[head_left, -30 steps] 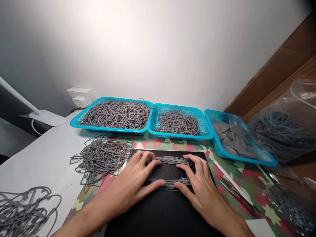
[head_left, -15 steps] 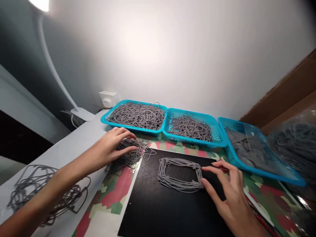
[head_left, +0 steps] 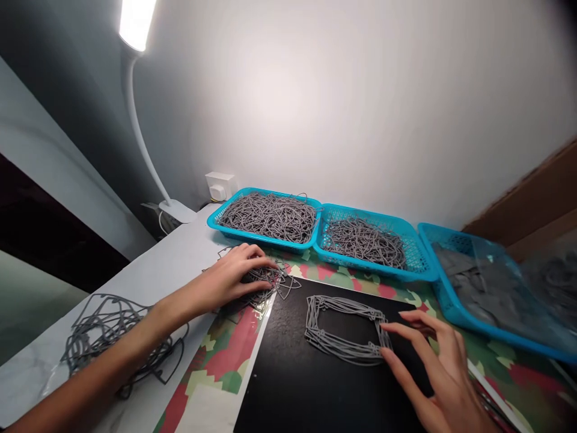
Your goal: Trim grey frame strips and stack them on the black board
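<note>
My left hand (head_left: 241, 273) rests on a tangled pile of thin grey pieces (head_left: 265, 281) at the upper left corner of the black mat (head_left: 288, 385). Its fingers are spread over the pile, and whether any piece is pinched is hidden. On the mat lies a stack of grey rectangular frames (head_left: 345, 355), loosely lined up around an open middle. My right hand (head_left: 433, 355) is at the stack's right end, thumb and fingers apart, with fingertips beside or lightly touching the edge.
Two blue baskets (head_left: 265, 237) (head_left: 374, 270) of grey pieces stand along the wall. A third blue basket (head_left: 496, 328) holds flat grey material. Another tangle (head_left: 108, 331) lies by my left forearm, and a lamp (head_left: 139, 132) is clamped at the back left.
The view has shifted left, so everything sits further right in it. My left hand stays over the pile and my right hand by the stack, both little changed.
</note>
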`<action>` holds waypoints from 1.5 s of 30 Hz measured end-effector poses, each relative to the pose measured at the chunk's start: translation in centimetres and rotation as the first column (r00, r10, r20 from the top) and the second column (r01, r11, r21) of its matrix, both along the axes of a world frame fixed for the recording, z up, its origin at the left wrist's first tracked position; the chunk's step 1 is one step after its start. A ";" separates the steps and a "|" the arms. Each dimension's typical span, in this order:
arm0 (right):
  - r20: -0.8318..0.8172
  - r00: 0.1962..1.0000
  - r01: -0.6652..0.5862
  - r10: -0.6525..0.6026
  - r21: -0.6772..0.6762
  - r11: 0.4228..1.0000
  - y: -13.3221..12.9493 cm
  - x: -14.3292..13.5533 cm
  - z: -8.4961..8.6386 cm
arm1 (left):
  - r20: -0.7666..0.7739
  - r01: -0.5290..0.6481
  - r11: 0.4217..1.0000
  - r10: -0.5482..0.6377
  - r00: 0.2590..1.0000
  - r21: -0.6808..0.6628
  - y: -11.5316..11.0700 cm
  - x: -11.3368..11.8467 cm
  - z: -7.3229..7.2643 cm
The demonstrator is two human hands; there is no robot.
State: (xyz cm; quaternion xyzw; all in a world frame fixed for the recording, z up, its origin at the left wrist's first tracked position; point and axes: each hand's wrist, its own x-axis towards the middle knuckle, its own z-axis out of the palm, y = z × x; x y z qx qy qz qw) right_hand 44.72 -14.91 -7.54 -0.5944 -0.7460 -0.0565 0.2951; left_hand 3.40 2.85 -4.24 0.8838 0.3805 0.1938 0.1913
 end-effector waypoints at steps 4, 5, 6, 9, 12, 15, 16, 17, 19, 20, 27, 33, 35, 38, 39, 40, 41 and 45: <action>0.019 1.000 0.005 -0.004 -0.020 1.000 0.0 -0.1 0.4 | -0.011 0.101 0.995 -0.101 0.995 0.019 0.5 2.0 0.5; 0.024 1.000 0.000 0.001 -0.026 1.000 0.0 -0.1 0.5 | -0.012 0.110 0.994 -0.110 0.994 0.019 0.7 2.2 0.6; 0.027 1.000 -0.006 0.007 -0.028 1.000 0.0 -0.2 0.6 | -0.013 0.114 0.993 -0.114 0.993 0.017 0.8 2.4 0.8; 0.029 1.000 -0.008 0.009 -0.032 0.999 -0.1 -0.2 0.7 | -0.017 0.109 0.994 -0.109 0.994 0.009 1.1 2.6 0.8; 0.023 1.000 -0.011 0.012 -0.028 1.000 0.0 -0.2 0.7 | -0.016 0.103 0.995 -0.103 0.995 0.009 1.4 2.4 0.7; 0.011 0.999 -0.031 0.031 -0.027 0.999 0.2 -0.3 0.7 | -0.026 0.112 0.994 -0.111 0.993 0.007 1.9 2.0 0.7; 0.008 0.999 -0.034 0.034 -0.028 0.999 0.2 -0.3 0.8 | -0.031 0.118 0.993 -0.118 0.993 0.004 2.1 1.7 0.8; 0.007 0.999 -0.038 0.038 -0.033 0.999 0.2 -0.3 0.8 | -0.034 0.124 0.992 -0.124 0.992 -0.001 2.2 1.5 0.9; 0.003 0.999 -0.042 0.042 -0.049 0.998 0.2 -0.3 0.9 | -0.034 0.130 0.992 -0.130 0.991 -0.012 2.7 1.0 1.1; 0.001 0.999 -0.044 0.044 -0.060 0.997 0.1 -0.4 0.9 | -0.030 0.127 0.992 -0.128 0.991 -0.016 2.9 0.8 1.1; -0.002 0.998 -0.069 0.069 -0.070 0.995 0.0 -0.7 1.0 | 0.011 0.063 0.998 -0.063 0.998 -0.005 3.0 0.9 0.4; -0.023 0.997 -0.079 0.078 -0.008 0.997 0.4 -1.0 1.2 | 0.131 -0.069 0.998 0.067 0.989 0.013 1.3 1.2 0.8; -0.028 0.996 -0.084 0.084 -0.016 0.996 0.4 -1.1 1.1 | 0.168 -0.083 0.996 0.084 0.982 -0.016 1.0 1.4 1.3; -0.045 0.995 -0.091 0.090 -0.019 0.996 0.4 -1.0 1.2 | 0.257 -0.095 0.992 0.112 0.960 -0.080 0.3 2.2 2.2; -0.052 0.994 -0.096 0.094 -0.022 0.995 0.3 -1.0 1.3 | 0.325 -0.108 0.987 0.141 0.935 -0.119 -0.2 2.6 2.6; -0.061 0.993 -0.102 0.100 -0.023 0.995 0.2 -1.0 1.3 | 0.403 -0.117 0.980 0.173 0.899 -0.161 -0.8 3.1 3.0; -0.075 0.992 -0.109 0.106 -0.034 0.993 0.1 -1.0 1.4 | 0.476 -0.113 0.973 0.198 0.857 -0.203 -1.6 3.6 3.5; -0.215 0.965 -0.176 0.153 -0.090 0.980 -0.5 -2.5 2.2 | 0.513 0.034 0.960 0.117 0.850 -0.276 -6.0 6.1 5.7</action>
